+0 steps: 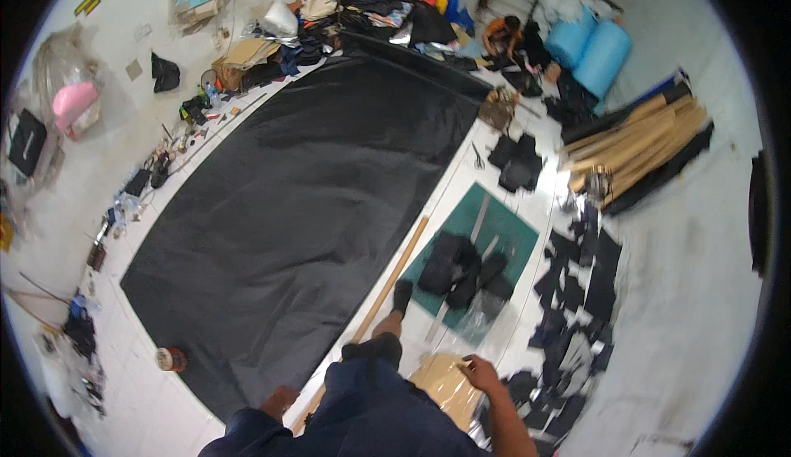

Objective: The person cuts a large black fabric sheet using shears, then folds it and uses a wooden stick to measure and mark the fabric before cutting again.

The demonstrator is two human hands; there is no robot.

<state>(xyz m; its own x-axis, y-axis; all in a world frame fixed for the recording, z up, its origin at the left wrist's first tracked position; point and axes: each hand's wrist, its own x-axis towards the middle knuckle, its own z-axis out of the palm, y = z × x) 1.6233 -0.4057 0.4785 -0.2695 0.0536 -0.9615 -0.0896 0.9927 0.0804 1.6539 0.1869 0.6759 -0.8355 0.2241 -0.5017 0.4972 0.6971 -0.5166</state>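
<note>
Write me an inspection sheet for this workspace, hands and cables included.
Surface: white tiled floor; black sheet spread across it, wrinkled.
Work items: glossy brown sheet, green mat bearing black pieces, long brown tube.
Clutter: black scraps right of the mat.
Hands: right hand, fingers at the brown sheet, grip unclear; left hand not made out.
Cables: possible thin dark cord at far left, unconfirmed.
Surroundings: white walls; crouching person and blue rolls at far end.
</note>
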